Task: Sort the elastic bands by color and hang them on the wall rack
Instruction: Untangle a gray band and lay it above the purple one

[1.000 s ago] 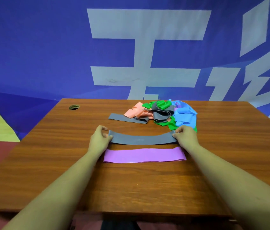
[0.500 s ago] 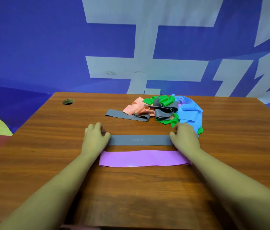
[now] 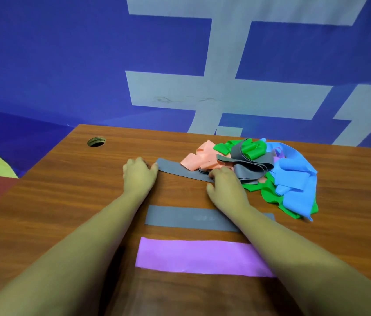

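Two bands lie flat and parallel on the wooden table [image 3: 61, 201]: a grey band [image 3: 186, 218] and, nearer me, a purple band [image 3: 198, 256]. Further away a second grey band [image 3: 180, 171] stretches from the tangled pile toward the left. My left hand [image 3: 139, 176] rests at its left end, the thumb touching the band's corner. Fingers of my right hand [image 3: 225, 185] curl over its right end, at the pile's edge. The pile holds pink bands [image 3: 202, 158], green bands [image 3: 254, 149], blue bands [image 3: 294, 179] and more grey ones [image 3: 248, 165]. No wall rack is in view.
A round cable hole [image 3: 96, 141] sits in the table's far left corner. Behind the table hangs a blue banner [image 3: 66, 65] with large white characters. The floor at the left is yellow and red.
Both hands let go of the grey band now lying flat above the purple one. They moved forward to the second grey band by the pile. The camera tilted and came closer.
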